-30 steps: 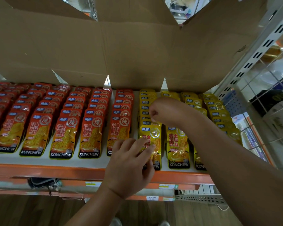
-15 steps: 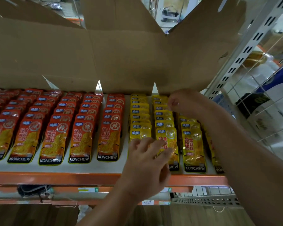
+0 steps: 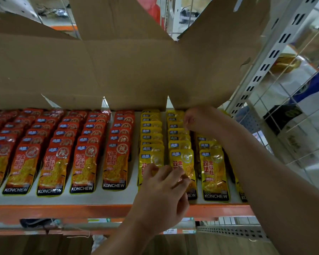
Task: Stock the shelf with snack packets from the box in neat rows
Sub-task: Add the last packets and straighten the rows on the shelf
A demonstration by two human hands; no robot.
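Rows of red snack packets [image 3: 85, 162] and yellow snack packets [image 3: 213, 173] lie overlapped on the white shelf [image 3: 99, 198] with its orange front edge. My left hand [image 3: 162, 197] is at the shelf front, its bent fingers resting on the front yellow packets of the two left yellow rows. My right hand [image 3: 197, 119] reaches to the back of the yellow rows, just under a flap of the open cardboard box [image 3: 136, 70]. Its fingers curl down onto the rear packets, and what they hold is hidden.
The box's flaps hang low over the back of the shelf. A white slotted upright [image 3: 261, 70] and a wire mesh panel [image 3: 293, 111] close off the right side. A lower shelf rail with price tags [image 3: 98, 220] runs below.
My right hand moved from the middle of the yellow rows to their far back end under the box flap. My left hand stayed on the front yellow packets. The view shifted up.
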